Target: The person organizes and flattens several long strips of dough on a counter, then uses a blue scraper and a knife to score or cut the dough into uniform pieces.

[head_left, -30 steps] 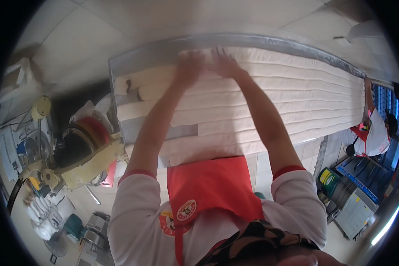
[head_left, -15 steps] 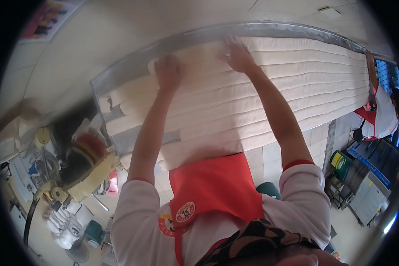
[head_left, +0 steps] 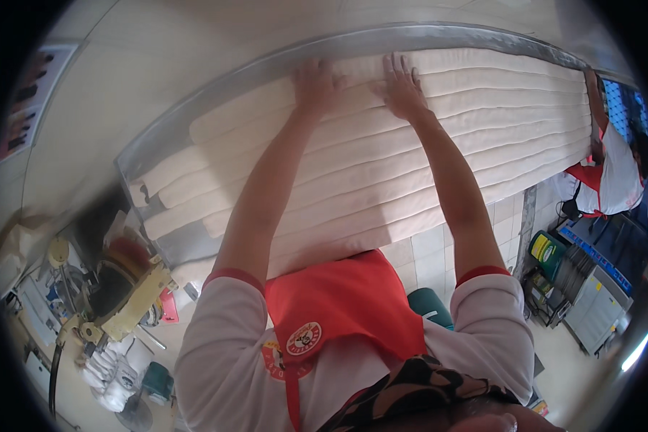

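Long, pale strips of what looks like dough (head_left: 497, 108) lie side by side on a grey metal table (head_left: 176, 245) with a raised back edge. My left hand (head_left: 316, 86) rests on the far strip near that edge, fingers apart and slightly blurred. My right hand (head_left: 402, 90), fingers spread, lies on the same far strips a little further right. Neither hand grips anything that I can make out. A red apron (head_left: 345, 295) hangs from my chest against the table's near side.
A co-worker (head_left: 615, 165) reaches to the table's right end. A cream machine (head_left: 126, 302) stands at lower left, with white sacks (head_left: 115, 371) below it. Green containers (head_left: 425, 309) and a grey metal unit (head_left: 590, 317) are on the tiled floor. A poster (head_left: 36, 97) is on the left wall.
My left hand dipped leftward, then moved back right and outward to the far edge. My right hand has shifted right and further out. The far strip now extends further left.
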Motion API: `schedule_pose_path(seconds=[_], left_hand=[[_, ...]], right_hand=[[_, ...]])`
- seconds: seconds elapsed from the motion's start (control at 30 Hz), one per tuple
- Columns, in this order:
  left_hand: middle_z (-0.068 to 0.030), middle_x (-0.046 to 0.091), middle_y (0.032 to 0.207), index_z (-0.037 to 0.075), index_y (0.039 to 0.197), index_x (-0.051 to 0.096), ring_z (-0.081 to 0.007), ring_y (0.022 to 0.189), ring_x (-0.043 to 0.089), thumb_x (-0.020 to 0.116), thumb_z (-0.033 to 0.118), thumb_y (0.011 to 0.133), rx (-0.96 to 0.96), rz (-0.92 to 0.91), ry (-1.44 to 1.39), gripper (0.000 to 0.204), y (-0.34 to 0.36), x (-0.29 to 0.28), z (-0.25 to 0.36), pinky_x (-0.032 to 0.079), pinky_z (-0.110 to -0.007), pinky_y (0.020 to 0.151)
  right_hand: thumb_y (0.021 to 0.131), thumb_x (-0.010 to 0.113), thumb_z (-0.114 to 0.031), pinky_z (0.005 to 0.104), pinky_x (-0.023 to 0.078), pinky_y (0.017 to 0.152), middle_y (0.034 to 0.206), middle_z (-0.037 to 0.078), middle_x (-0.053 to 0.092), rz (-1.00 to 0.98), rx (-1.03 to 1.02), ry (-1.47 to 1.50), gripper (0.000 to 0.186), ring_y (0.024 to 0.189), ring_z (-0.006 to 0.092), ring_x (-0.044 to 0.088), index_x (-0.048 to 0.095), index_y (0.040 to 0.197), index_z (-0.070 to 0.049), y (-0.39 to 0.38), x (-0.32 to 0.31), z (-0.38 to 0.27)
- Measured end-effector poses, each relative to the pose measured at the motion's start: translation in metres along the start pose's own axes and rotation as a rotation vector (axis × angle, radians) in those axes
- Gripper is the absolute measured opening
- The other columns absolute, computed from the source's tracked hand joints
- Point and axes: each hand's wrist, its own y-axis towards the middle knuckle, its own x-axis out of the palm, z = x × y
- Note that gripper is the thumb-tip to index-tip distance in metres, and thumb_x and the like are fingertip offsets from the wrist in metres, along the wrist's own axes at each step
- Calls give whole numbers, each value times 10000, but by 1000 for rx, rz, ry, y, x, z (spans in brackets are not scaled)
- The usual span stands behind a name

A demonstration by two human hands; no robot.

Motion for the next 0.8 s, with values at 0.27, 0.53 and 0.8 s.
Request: schedule_pose_path(seconds=[0.27,0.53,0.8], left_hand=[[-82,505,1420,232,1436,611,-335,1346,455,635,581,947,33,102,60,601,0,14,29,329,-566,1130],[-75,511,1405,224,1450,593,-339,1326,472,740,573,870,98,60,-50,693,-1,6,8,351,-556,1110],[-60,530,1380,184,1411,617,-320,1309,477,774,573,833,165,108,-20,714,-10,-9,-35,351,-535,1088]], right_hand=[[1025,423,-686,619,237,1240,1742,94,197,175,203,-78,858,1608,316,163,276,1651,-119,9,6,139],[1006,454,-697,733,247,1180,1730,88,244,34,249,-209,832,1597,320,213,341,1632,-162,8,-18,195],[896,706,-625,521,328,1198,1471,130,535,145,-306,133,771,1412,330,448,569,1458,-115,43,0,76]])
